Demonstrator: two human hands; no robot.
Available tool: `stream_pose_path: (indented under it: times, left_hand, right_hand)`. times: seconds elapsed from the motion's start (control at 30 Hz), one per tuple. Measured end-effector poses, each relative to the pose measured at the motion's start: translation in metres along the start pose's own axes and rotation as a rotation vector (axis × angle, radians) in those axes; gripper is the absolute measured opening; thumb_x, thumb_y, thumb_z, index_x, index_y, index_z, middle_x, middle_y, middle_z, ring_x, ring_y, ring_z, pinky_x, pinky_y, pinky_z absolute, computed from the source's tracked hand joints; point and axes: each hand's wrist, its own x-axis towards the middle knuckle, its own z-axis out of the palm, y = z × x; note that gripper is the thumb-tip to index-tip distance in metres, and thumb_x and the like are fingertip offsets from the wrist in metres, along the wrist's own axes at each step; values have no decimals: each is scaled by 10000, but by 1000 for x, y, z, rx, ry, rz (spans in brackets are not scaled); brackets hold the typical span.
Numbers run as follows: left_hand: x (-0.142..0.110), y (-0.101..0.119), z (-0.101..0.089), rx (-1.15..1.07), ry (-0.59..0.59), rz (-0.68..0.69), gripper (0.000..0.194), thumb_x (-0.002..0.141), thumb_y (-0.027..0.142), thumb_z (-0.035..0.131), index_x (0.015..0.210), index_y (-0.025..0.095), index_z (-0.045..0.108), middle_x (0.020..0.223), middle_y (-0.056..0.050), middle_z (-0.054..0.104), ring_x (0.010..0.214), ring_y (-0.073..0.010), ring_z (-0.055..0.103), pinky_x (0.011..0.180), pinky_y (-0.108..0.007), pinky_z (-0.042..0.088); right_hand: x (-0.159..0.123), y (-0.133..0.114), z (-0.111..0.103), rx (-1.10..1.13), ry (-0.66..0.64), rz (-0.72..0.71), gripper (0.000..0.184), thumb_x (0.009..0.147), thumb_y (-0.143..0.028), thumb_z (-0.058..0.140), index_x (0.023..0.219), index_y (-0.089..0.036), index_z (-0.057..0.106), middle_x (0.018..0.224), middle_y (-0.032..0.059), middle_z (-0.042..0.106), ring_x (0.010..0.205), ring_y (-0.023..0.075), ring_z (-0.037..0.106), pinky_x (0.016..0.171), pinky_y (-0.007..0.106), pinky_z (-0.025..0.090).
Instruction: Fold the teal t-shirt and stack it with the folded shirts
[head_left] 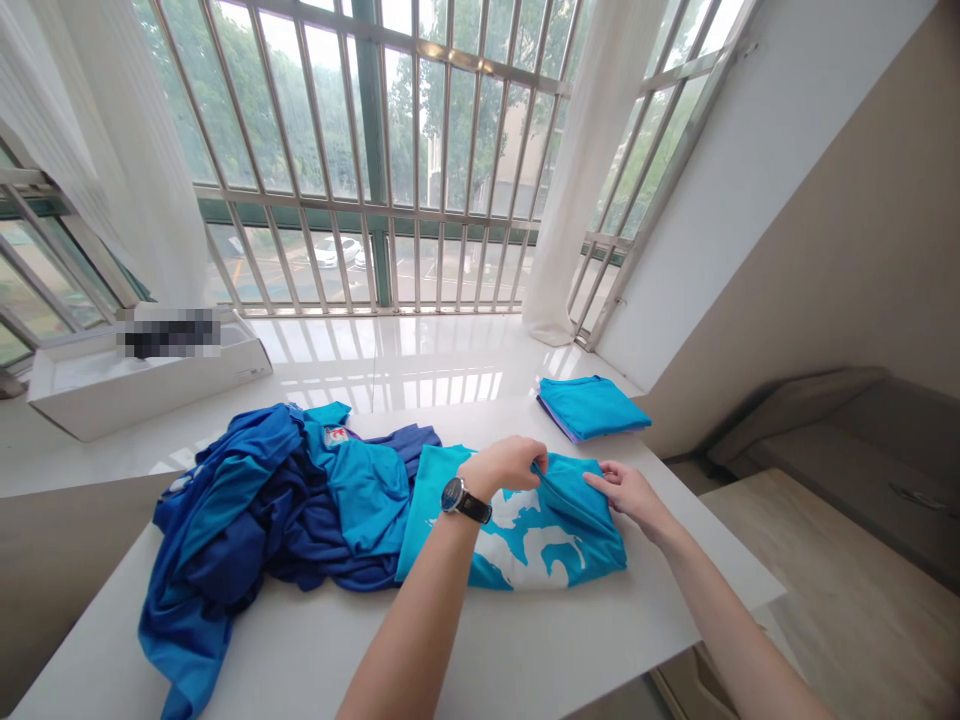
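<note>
A turquoise shirt (pixel 525 545) with a white print lies partly folded on the white table. My left hand (pixel 510 465), with a black-strapped watch on its wrist, pinches the shirt's fabric near the middle and lifts a crease in it. At the shirt's upper right edge is my right hand (pixel 626 490), thumb and fingers closed on the cloth there. To the left, a heap of crumpled blue clothes (pixel 300 510) touches the shirt. Behind my right hand sits a neatly folded stack of clothes (pixel 592 407), turquoise on top.
The white table (pixel 300 650) runs up to a glossy window sill (pixel 405 360). An open white box (pixel 150 375) with a blurred dark item stands at the left. Barred windows and white curtains (pixel 570 200) are behind, with a wall on the right and a wooden surface (pixel 840 560) beyond the table edge.
</note>
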Motion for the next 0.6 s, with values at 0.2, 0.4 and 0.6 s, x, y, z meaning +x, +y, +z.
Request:
stream_pose_path:
  times: [0.2, 0.4, 0.6]
  left_hand:
    - [0, 5, 0, -1, 20, -26, 257, 725, 72, 580, 912, 207, 693, 923, -49, 714, 814, -213, 634, 681, -284, 500]
    - [0, 3, 0, -2, 39, 18, 258, 739, 83, 559, 938, 194, 682, 914, -51, 707, 804, -209, 631, 676, -290, 494]
    - [1, 2, 2, -12, 58, -14, 268, 759, 90, 563, 979, 202, 668, 940, -50, 706, 818, -206, 629, 685, -283, 485]
  right_hand:
    - [9, -6, 15, -206, 217, -120, 222, 704, -406, 633, 675, -249, 480, 567, -25, 510, 578, 168, 490, 564, 277, 331]
    - [16, -15, 35, -254, 185, -147, 178, 700, -355, 626, 674, -251, 484, 538, -38, 507, 555, 168, 514, 557, 270, 324]
    - [16, -20, 38, -136, 38, -138, 273, 727, -489, 626, 769, -223, 580, 536, -19, 582, 585, 195, 595, 578, 290, 428]
